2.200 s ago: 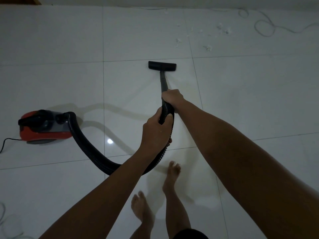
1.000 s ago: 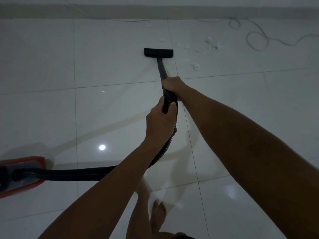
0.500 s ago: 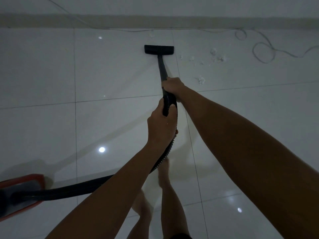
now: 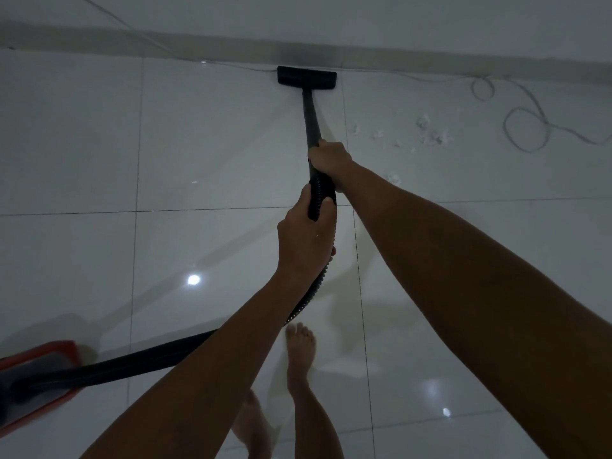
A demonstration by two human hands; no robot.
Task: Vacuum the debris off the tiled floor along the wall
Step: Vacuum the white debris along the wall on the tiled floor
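The black floor nozzle (image 4: 307,77) rests on the white tiled floor (image 4: 205,137), right against the base of the wall (image 4: 430,59). Its black wand (image 4: 310,119) runs back toward me. My right hand (image 4: 331,159) grips the wand's lower end. My left hand (image 4: 303,241) is closed around the ribbed hose (image 4: 318,200) just behind it. White scraps of debris (image 4: 429,132) lie scattered on the tile to the right of the wand, apart from the nozzle.
The red vacuum body (image 4: 36,376) sits at the lower left, joined by the black hose (image 4: 139,362). A thin white cable (image 4: 523,127) loops along the wall at the right. My bare feet (image 4: 299,352) stand below the hands.
The nozzle has been pushed forward across the tile until it meets the wall. I have stepped closer, and the debris now lies further right of the wand.
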